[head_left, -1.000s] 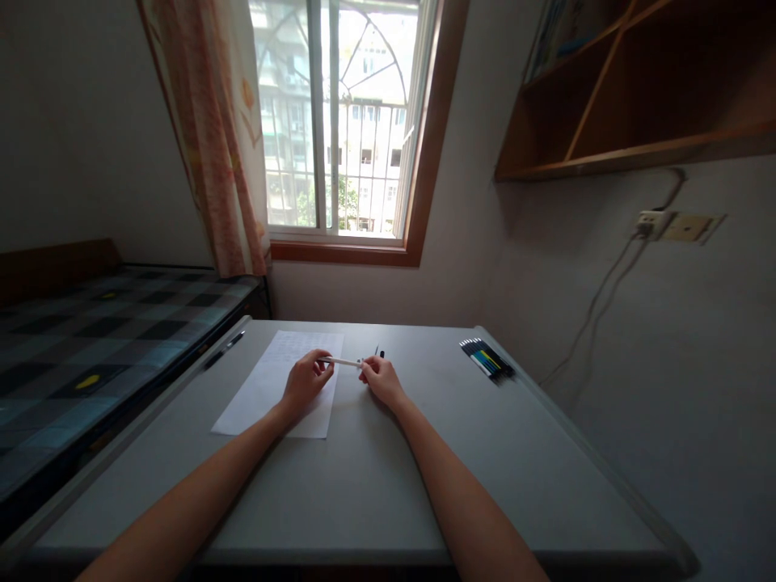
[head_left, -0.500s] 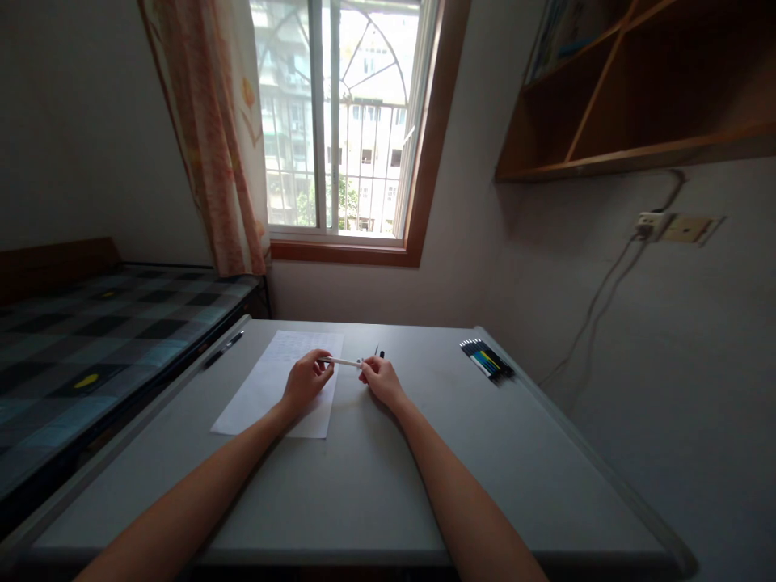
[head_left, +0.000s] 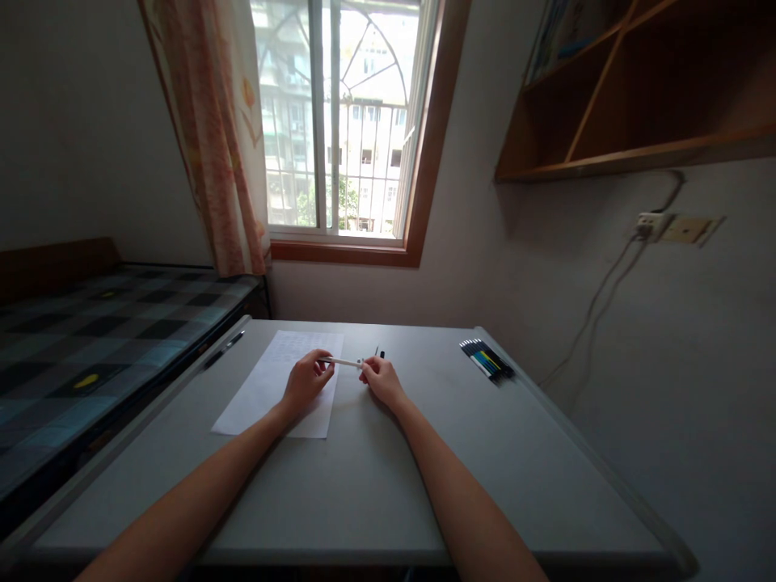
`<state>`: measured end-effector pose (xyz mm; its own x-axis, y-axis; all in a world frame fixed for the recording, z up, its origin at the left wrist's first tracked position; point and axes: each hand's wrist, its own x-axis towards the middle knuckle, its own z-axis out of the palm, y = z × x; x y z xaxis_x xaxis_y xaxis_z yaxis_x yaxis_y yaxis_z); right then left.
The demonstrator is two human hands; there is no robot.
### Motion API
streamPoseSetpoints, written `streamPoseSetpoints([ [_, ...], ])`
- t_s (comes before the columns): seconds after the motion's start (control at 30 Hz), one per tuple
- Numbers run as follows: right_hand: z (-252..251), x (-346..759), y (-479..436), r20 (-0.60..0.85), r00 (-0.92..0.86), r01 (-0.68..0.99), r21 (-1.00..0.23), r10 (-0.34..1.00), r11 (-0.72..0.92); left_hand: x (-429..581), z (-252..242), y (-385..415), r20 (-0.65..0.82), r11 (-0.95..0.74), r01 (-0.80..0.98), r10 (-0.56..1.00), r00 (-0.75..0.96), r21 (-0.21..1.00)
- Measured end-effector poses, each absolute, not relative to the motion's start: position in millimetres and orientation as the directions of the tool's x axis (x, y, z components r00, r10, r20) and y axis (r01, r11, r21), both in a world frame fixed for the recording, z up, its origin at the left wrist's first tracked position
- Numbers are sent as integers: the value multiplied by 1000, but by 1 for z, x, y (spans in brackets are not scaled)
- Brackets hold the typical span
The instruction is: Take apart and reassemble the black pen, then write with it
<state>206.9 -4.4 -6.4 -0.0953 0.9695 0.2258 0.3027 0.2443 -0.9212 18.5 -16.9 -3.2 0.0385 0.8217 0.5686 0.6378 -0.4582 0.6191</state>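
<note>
A slim white pen (head_left: 344, 361) spans the gap between my two hands, nearly level above the desk. My left hand (head_left: 308, 378) pinches its left end, which looks dark, over the right part of a sheet of paper (head_left: 270, 408). At the other end, the fingertips of my right hand (head_left: 379, 378) are closed on the pen. Just behind the right fingers lie a small black piece (head_left: 382, 354) and a thin dark stick (head_left: 377, 350), both partly hidden. Faint writing covers the upper part of the paper.
The grey desk (head_left: 364, 493) has raised side edges. On its right lies a row of several dark pens (head_left: 488, 361) with blue and yellow bands. A black pen (head_left: 224, 349) rests near the left edge. A checked bed (head_left: 121, 323) stands left, a wall shelf (head_left: 606, 137) upper right.
</note>
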Motion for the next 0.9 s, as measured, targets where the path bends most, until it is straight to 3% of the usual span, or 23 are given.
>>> streamPoseSetpoints([
  [0.9,-10,207,-2,229,-100,276,-929,968,248,19,-3,-17,581,-480,627,812,53,614],
])
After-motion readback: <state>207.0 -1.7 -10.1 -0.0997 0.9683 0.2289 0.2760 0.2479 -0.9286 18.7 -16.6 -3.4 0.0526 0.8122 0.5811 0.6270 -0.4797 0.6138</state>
